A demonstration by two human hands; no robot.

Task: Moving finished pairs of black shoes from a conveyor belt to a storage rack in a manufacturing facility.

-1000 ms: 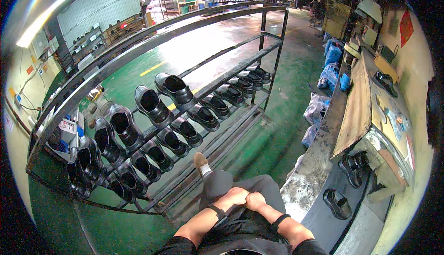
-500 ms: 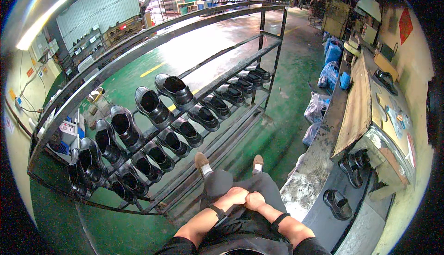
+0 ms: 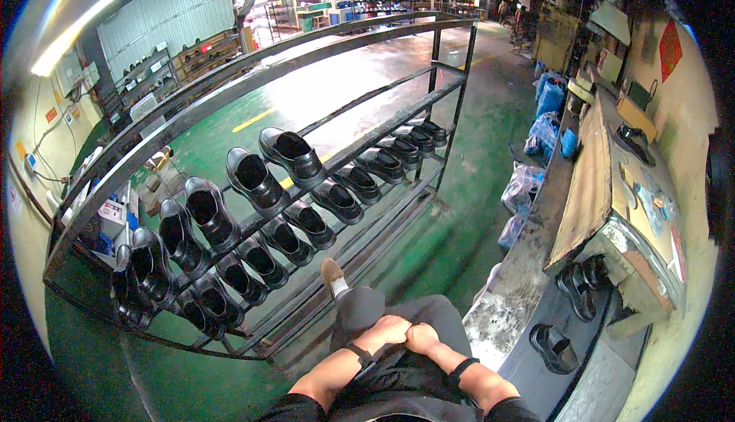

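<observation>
My left hand [image 3: 392,329] and my right hand [image 3: 421,338] rest together over my lap, touching, with their fingers curled in. No object shows in either hand, and their inner sides are hidden. To the left, a black metal rack [image 3: 367,133] carries black shoes in slanted rows, among them a large slip-on shoe [image 3: 292,156] on its upper tier. At my right, a single black shoe [image 3: 553,348] lies on a dark conveyor belt [image 3: 528,372]. A further pair of black shoes [image 3: 578,290] sits by the opening of the housing. Both hands are apart from all the shoes.
A slanted workbench [image 3: 586,192] with a black shoe [image 3: 635,143] and tools on top runs along the right wall. Blue and clear plastic bags [image 3: 542,133] stand beyond it on the green floor [image 3: 398,250]. Shelves [image 3: 203,55] line the far left.
The whole view has shifted slightly, with the rack sitting lower. My right foot has drawn back out of sight. The shoes on the belt appear slightly nearer. My hands stay together.
</observation>
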